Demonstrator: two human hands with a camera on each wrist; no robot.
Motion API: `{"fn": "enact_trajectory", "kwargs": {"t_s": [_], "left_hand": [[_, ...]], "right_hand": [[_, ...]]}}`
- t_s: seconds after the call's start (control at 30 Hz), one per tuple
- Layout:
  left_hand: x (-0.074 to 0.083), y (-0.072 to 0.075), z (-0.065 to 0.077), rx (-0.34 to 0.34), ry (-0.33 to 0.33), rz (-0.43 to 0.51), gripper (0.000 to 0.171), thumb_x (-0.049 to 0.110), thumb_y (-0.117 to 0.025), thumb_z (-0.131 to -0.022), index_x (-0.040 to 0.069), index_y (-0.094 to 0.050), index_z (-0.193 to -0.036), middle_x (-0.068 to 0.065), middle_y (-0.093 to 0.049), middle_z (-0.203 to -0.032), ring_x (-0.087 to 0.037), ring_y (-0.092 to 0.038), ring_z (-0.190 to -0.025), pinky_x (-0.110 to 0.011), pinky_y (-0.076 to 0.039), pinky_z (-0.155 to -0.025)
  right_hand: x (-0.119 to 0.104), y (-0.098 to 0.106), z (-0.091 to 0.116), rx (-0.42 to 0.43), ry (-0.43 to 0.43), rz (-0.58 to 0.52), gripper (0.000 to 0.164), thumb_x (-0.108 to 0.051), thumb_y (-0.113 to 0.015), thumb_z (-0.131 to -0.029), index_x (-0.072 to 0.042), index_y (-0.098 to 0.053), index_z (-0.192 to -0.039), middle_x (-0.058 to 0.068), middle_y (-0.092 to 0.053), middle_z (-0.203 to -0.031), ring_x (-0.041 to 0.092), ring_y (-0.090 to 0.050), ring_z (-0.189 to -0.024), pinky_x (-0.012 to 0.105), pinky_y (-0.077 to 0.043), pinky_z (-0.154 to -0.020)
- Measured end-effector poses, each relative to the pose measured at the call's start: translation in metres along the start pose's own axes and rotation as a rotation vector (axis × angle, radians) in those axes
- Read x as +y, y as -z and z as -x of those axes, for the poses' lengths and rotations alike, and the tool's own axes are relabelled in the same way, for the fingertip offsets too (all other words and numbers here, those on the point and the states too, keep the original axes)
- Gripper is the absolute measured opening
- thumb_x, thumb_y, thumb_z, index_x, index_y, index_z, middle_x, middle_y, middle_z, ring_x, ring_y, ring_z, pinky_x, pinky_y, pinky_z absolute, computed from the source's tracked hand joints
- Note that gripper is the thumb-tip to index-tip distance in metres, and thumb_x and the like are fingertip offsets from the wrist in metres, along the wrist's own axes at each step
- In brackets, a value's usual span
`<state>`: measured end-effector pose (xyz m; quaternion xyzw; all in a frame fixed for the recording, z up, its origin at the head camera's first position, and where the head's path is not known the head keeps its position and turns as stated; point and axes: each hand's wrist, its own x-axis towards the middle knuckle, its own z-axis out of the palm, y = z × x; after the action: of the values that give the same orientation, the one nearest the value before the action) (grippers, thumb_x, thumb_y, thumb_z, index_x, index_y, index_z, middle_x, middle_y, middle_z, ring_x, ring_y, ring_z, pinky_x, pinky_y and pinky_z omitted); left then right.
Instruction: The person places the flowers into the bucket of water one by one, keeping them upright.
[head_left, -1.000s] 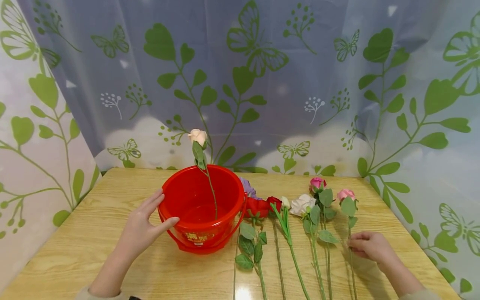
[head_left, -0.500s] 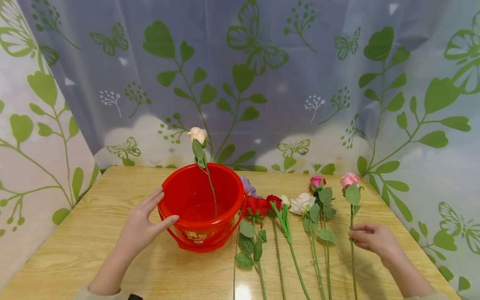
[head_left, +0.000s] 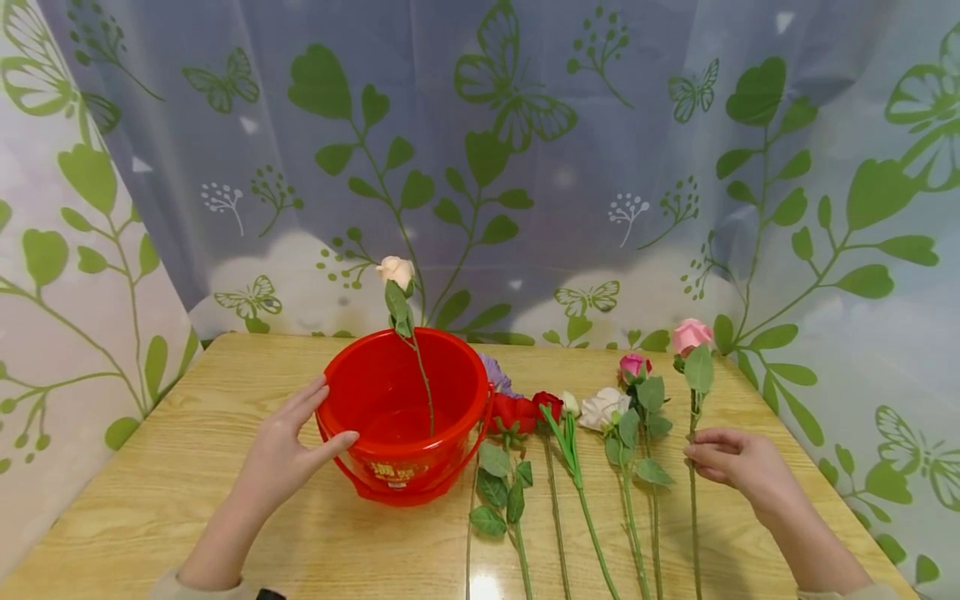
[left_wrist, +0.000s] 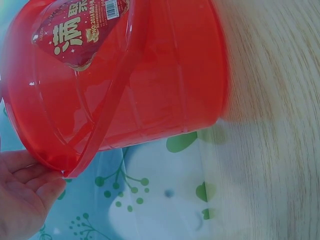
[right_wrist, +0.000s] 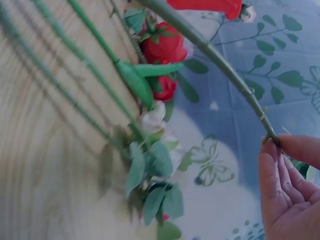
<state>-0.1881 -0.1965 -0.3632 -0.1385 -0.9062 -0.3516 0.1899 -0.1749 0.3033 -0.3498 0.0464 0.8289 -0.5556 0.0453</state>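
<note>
My right hand pinches the stem of a light pink rose between thumb and fingertips, its bloom raised above the table. The right wrist view shows the same hand on the green stem. At the left, my left hand rests with extended fingers against the rim of a red bucket; the left wrist view has that hand beside the handle's joint. A cream rose leans inside the bucket, its bloom well above the rim.
Right of the bucket lie several artificial flowers: a large red one, a red rose, a white bloom, a dark pink rose and a purple one. A patterned curtain hangs behind the wooden table.
My right hand has lifted the light pink rose from among the stems and shifted it slightly away from me, upward in view. The left hand and bucket have stayed put.
</note>
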Motion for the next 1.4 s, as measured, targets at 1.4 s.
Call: {"fn": "enact_trajectory", "kwargs": {"t_s": [1.4], "left_hand": [[-0.002, -0.002, 0.001, 0.030, -0.025, -0.005, 0.069, 0.033, -0.072, -0.072, -0.009, -0.048, -0.122, -0.020, -0.042, -0.130, -0.040, -0.038, -0.117, -0.055, -0.040, -0.084]], "right_hand": [[-0.068, -0.073, -0.021, 0.077, 0.223, -0.406, 0.034, -0.012, -0.065, -0.080, 0.010, -0.052, -0.104, 0.001, -0.062, -0.088, 0.011, -0.062, -0.082, 0.027, -0.049, -0.076]]}}
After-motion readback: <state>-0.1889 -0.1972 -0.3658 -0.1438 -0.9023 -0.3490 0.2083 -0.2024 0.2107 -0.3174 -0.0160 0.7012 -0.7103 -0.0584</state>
